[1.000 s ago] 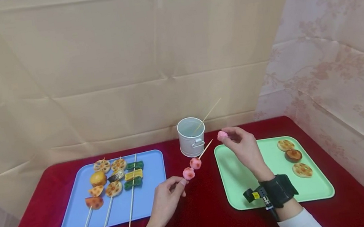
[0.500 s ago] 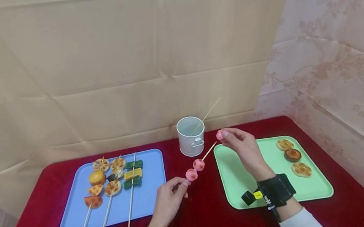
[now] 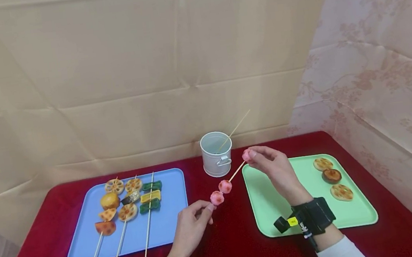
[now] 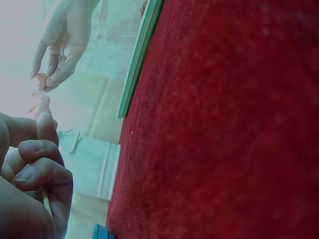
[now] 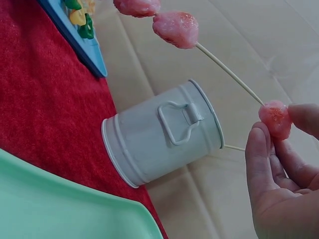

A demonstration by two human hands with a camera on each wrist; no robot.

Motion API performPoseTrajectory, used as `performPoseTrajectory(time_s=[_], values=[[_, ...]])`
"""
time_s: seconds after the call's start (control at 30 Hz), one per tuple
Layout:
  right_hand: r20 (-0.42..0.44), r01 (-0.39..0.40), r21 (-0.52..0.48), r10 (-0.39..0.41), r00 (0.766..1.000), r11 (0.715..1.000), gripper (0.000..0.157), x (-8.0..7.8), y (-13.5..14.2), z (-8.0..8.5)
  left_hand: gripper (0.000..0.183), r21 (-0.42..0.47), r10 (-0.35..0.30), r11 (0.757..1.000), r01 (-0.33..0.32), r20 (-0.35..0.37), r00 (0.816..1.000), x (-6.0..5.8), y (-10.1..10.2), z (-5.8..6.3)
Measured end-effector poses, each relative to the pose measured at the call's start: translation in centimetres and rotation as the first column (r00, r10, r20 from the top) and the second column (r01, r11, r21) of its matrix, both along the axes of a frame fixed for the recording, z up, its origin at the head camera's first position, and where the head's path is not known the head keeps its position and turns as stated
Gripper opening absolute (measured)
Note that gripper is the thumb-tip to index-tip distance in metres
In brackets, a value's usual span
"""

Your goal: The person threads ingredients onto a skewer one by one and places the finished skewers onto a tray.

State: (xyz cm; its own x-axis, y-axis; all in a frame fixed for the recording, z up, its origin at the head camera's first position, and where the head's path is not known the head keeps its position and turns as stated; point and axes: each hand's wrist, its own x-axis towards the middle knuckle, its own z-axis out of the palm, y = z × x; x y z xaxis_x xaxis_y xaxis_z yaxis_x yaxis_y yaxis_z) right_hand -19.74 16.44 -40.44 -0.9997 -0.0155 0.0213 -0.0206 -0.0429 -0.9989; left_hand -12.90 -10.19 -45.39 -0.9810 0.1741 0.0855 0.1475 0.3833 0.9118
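My left hand point(image 3: 193, 225) grips a bamboo skewer point(image 5: 229, 72) low down, its fingers curled round the stick in the left wrist view. Two pink balls with browned spots point(image 3: 221, 192) are threaded on it just above those fingers. Bare stick slants up and right from them. Between thumb and fingertips, my right hand point(image 3: 276, 171) pinches a third pink ball point(image 5: 275, 119). That ball meets the skewer's tip; whether the point has gone in, I cannot tell. Both hands are raised over the table, between the two trays.
A white metal bucket point(image 3: 217, 161) holding one bare skewer point(image 3: 238, 125) stands behind the hands. On the left, a blue tray point(image 3: 179, 219) carries three loaded skewers. At right, a green tray point(image 3: 271, 206) bears several round browned pieces. Red cloth point(image 3: 237, 246) covers the table.
The left hand has brought the skewer slightly right. My right hand's pink ball has come down and left, closing the gap to the skewer tip, which it now meets.
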Motion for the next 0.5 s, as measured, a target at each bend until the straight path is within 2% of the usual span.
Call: performPoseTrajectory(time_s=[0.5], values=[[0.017,-0.059,0.028,0.058,0.998,0.998,0.042,0.3,-1.2,-0.8,0.015,-0.009,0.012,1.000,-0.012,-0.017,1.000,-0.1,0.0,0.1]])
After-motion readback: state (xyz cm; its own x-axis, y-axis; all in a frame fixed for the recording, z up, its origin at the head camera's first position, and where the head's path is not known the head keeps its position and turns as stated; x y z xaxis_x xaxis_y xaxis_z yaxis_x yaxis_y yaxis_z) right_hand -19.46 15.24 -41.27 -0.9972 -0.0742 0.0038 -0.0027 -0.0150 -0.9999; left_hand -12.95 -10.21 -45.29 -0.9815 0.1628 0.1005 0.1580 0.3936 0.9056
